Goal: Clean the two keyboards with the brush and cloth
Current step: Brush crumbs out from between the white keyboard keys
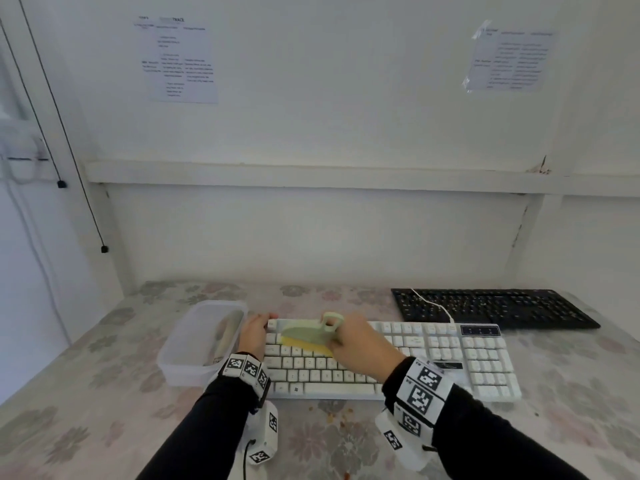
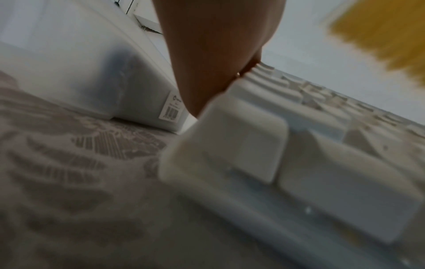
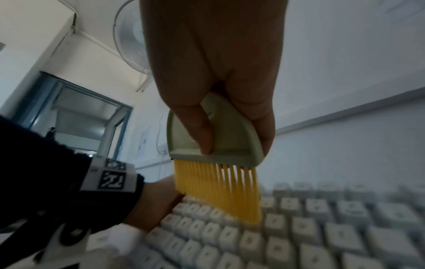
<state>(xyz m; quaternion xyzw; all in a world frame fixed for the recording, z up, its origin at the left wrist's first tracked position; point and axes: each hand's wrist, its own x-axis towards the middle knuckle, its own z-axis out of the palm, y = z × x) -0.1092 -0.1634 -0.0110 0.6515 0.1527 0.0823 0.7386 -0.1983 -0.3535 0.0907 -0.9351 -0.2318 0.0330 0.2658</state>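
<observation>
A white keyboard (image 1: 391,362) lies across the middle of the table. My right hand (image 1: 343,341) grips a pale green brush (image 1: 311,334) by its handle, thumb on its flat side. Its yellow bristles (image 3: 218,191) touch the upper-left key rows. My left hand (image 1: 254,332) holds the keyboard's left end, fingertips at its back corner. In the left wrist view that hand (image 2: 214,54) meets the keyboard's edge (image 2: 230,127), and the blurred bristles (image 2: 379,36) hang above. A black keyboard (image 1: 491,308) lies behind, at the right. I see no cloth plainly.
A clear plastic tub (image 1: 201,341) stands just left of the white keyboard, with something pale inside. A white cable (image 1: 433,303) runs over the black keyboard's left part. Orange crumbs (image 1: 343,415) lie on the flowered tablecloth (image 1: 104,393) before the keyboard. A white wall rises behind.
</observation>
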